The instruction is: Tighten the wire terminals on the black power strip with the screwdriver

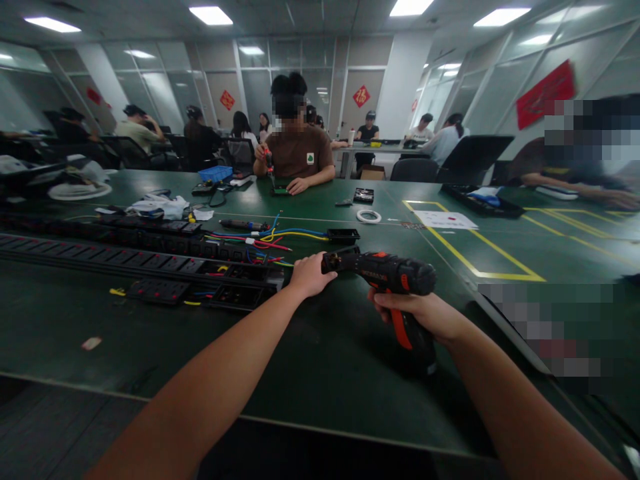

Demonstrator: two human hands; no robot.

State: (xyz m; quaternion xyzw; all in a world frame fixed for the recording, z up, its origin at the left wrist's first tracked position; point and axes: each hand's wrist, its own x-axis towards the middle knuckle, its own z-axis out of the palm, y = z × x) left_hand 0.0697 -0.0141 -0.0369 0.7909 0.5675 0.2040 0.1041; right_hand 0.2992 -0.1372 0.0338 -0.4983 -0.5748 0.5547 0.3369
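My right hand [420, 310] is wrapped round the handle of a black and orange cordless drill [390, 270], which points left. At the drill's front end, my left hand [309, 275] is closed on a small black plastic piece [330, 262]. The drill's tip meets or lies just beside that piece; the exact contact is hidden. Left of my left hand lie long black power strips [115, 257] with rows of sockets. Blue, yellow and red wires [280, 235] run from them toward a small black open housing [344, 236]. A short black socket strip [159, 291] lies nearer to me.
On the green table [300, 373] are a roll of white tape [369, 217], a screwdriver [243, 225], plastic bags [159, 205], a blue basket [215, 174] and a black tray [483, 200]. Across it, a person [300, 150] works with a red tool. Another person sits at right.
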